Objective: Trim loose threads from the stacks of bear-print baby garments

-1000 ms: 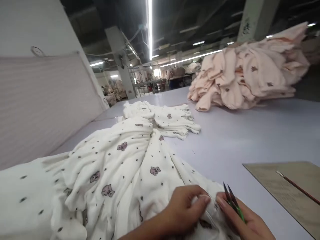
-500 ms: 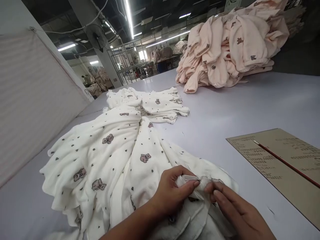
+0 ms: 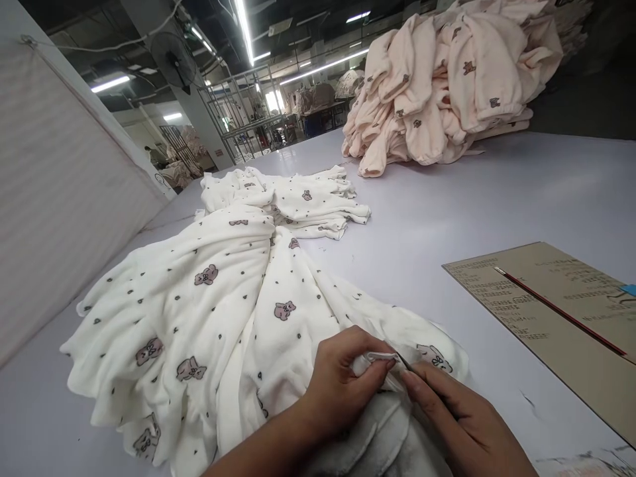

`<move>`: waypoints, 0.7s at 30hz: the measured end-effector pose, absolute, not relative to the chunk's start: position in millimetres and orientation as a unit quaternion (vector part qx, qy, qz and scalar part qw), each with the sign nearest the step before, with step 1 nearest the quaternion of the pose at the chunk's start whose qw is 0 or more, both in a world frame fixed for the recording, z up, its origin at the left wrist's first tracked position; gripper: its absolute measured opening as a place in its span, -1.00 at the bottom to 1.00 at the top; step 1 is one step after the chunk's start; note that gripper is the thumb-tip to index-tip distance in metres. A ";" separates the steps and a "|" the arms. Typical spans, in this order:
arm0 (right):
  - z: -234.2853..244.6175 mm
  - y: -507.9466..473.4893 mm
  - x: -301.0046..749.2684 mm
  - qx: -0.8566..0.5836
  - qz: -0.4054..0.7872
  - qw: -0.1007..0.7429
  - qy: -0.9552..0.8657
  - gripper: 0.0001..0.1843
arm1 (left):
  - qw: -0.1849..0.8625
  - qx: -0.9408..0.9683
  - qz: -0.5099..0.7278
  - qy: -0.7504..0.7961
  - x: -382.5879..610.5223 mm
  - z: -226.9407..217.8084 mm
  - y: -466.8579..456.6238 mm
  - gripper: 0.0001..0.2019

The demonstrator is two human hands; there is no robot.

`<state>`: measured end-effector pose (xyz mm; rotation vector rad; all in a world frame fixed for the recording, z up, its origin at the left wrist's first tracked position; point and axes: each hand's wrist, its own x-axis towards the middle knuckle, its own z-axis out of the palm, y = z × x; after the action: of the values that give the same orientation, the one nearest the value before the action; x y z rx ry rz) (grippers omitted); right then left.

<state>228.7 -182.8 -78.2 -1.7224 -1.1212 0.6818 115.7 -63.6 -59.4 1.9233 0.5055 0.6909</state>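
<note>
A white fleece garment (image 3: 233,285), printed with brown bears and small dark marks, lies spread in folds across the table. Near its front edge, my left hand (image 3: 342,377) pinches a folded bit of the white fabric between thumb and fingers. My right hand (image 3: 457,411) is closed around a small dark pointed tool (image 3: 405,362), whose thin tip touches or nearly touches the pinched edge. Most of that tool is hidden by the fingers, so its exact kind does not show. Loose layers of the garment hang below both hands.
A large heap of pink bear-print garments (image 3: 447,93) rests at the back right. On the right lies a brown cardboard sheet (image 3: 556,331) with writing, a red-and-black pencil (image 3: 561,311) on top. A pale fabric screen (image 3: 64,172) borders the table's left side.
The dark pointed tool now shows in my right hand, its tip at the fabric edge; before, those fingers were at the cloth. My left hand keeps its pinch. The view has shifted slightly.
</note>
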 end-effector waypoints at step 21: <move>-83.3 -194.1 224.4 -0.691 0.331 0.451 -0.457 -0.63 | 0.377 0.855 0.244 0.259 24.4 -14.3 -11.9 -0.81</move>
<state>224.4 -194.1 -83.3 -1.7080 -1.1288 0.8181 24.4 -11.9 -14.3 2.1879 0.6624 0.6233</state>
